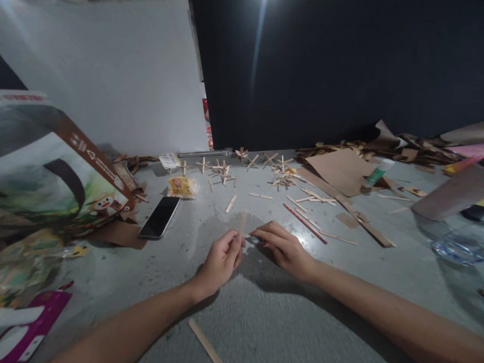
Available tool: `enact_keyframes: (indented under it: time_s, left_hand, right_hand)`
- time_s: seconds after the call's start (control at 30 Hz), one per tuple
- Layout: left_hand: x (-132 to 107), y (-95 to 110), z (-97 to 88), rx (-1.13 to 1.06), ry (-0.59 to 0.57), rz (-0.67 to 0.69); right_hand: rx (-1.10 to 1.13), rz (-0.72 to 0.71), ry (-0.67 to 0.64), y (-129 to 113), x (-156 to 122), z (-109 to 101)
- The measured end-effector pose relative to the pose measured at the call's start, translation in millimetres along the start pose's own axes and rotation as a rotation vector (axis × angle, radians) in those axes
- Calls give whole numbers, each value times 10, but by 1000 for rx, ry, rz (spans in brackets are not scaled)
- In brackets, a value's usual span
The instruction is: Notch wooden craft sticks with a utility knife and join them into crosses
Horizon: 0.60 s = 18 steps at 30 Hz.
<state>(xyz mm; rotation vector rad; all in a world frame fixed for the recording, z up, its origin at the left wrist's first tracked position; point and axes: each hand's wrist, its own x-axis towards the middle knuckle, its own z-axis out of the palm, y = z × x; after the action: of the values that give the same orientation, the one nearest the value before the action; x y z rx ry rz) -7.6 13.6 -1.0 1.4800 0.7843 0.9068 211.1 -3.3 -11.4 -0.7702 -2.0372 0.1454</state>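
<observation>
My left hand (224, 259) pinches a flat wooden craft stick (244, 220) between thumb and fingers, its far end pointing away from me. Close on the right, my right hand (284, 248) has its fingers drawn together on a small, slim thing with a pale tip (247, 235). That tip meets or nearly meets the stick just beyond my left fingertips; its kind is too small to tell. Nearer to me, another wooden stick (204, 340) lies on the grey table. Beyond my hands lie a loose craft stick (231, 203) and a red patterned pencil (305, 223).
A phone (160, 217), a yellow packet (182, 187) and a large printed bag (71, 166) stand or lie leftward. Several crossed sticks (226, 172) lie at the back. Rightward are cardboard (336, 171), a glue stick (378, 174) and a grey cylinder (448, 194). A purple-and-white tool (41, 322) is front left.
</observation>
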Motion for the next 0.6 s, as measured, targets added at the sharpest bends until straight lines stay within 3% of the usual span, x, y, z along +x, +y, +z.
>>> enact_keyframes:
  time_s: [0.23, 0.6]
  left_hand:
    - [-5, 50, 18, -6, -107, -9]
    - [0, -3, -2, 10, -136, 18]
  right_hand:
    - [13, -30, -7, 9, 0, 13]
    - [5, -39, -13, -7, 12, 4]
